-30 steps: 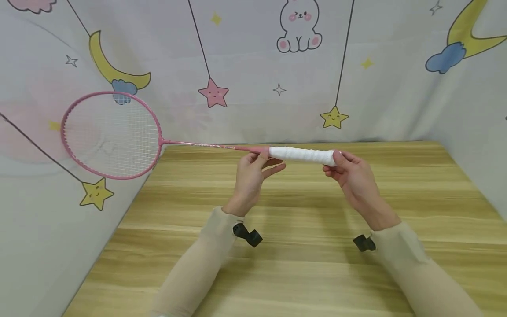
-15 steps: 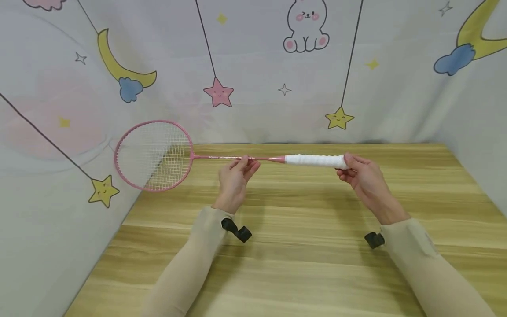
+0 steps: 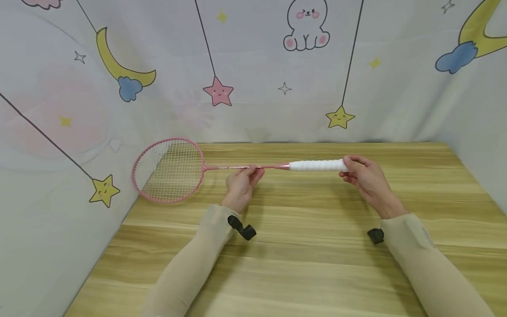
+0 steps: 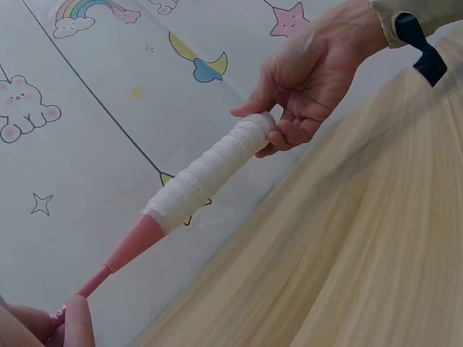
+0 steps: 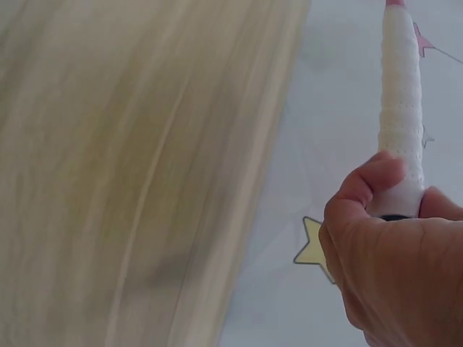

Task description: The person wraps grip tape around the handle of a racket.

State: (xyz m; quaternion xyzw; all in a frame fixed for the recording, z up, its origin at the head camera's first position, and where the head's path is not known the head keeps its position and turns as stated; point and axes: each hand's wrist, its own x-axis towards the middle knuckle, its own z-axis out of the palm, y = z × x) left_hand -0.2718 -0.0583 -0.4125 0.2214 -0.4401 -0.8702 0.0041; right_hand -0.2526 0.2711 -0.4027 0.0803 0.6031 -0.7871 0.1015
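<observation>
A pink badminton racket (image 3: 279, 167) is held level above the table, its strung head to the left. My left hand (image 3: 240, 187) pinches the thin shaft between thumb and fingers, partway from the head to the handle. At the other end, my right hand (image 3: 368, 182) grips the butt of the white wrapped handle (image 3: 317, 165). The left wrist view shows the handle's ridged, dotted wrap (image 4: 210, 173), with the right hand's thumb and fingers around its end. In the right wrist view, thumb and fingers (image 5: 362, 188) hold both sides of the handle near its dark end cap.
The wood-grain table (image 3: 301, 264) stretches beneath both arms. Behind it hangs a pale curtain (image 3: 253, 53) printed with moons, stars and a bear, which continues down the left side. A black strap mount (image 3: 242, 228) hangs from the left cuff.
My left hand has slid from the handle's cone onto the shaft. The racket has shifted right and come lower, its head now overlapping the table's back left corner. My right hand keeps the handle end.
</observation>
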